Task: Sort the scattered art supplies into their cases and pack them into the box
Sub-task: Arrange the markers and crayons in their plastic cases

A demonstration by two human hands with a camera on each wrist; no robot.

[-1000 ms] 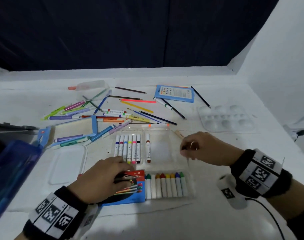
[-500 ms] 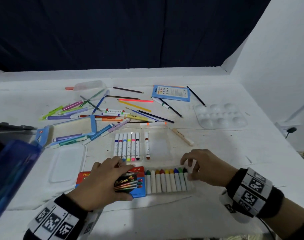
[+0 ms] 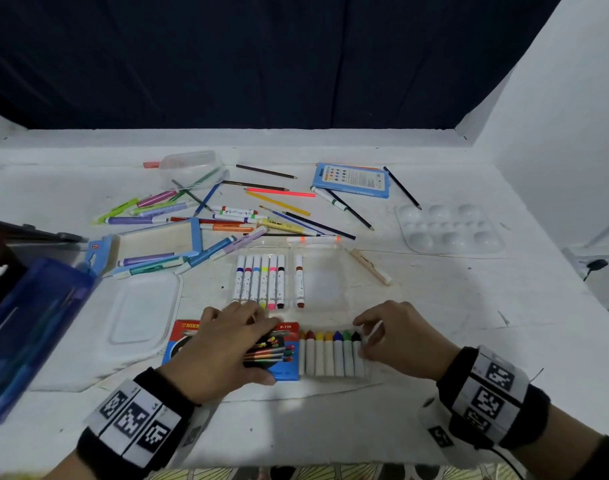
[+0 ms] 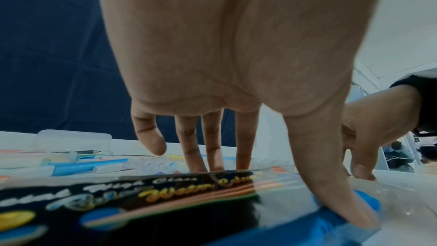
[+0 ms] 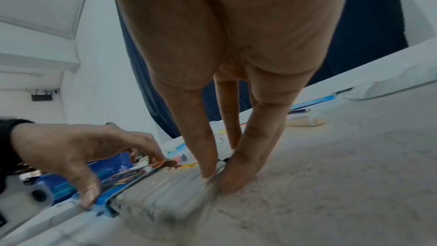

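Note:
A crayon case with a red and blue printed card lies at the near table edge. My left hand spans the card, thumb on its near corner and fingers on its far edge. A row of several white-wrapped crayons fills the case's right part. My right hand pinches the black-tipped crayon at the row's right end between thumb and forefinger. Behind lies a clear marker case with several markers.
Loose pencils and pens lie scattered further back around an open blue carton. A blue box stands at the left beside a clear lid. A white palette, a blue card pack and a wooden stick lie to the right.
My right hand came back from beside the marker case to the crayon row and set a dark crayon at its right end. The left hand stayed on the case.

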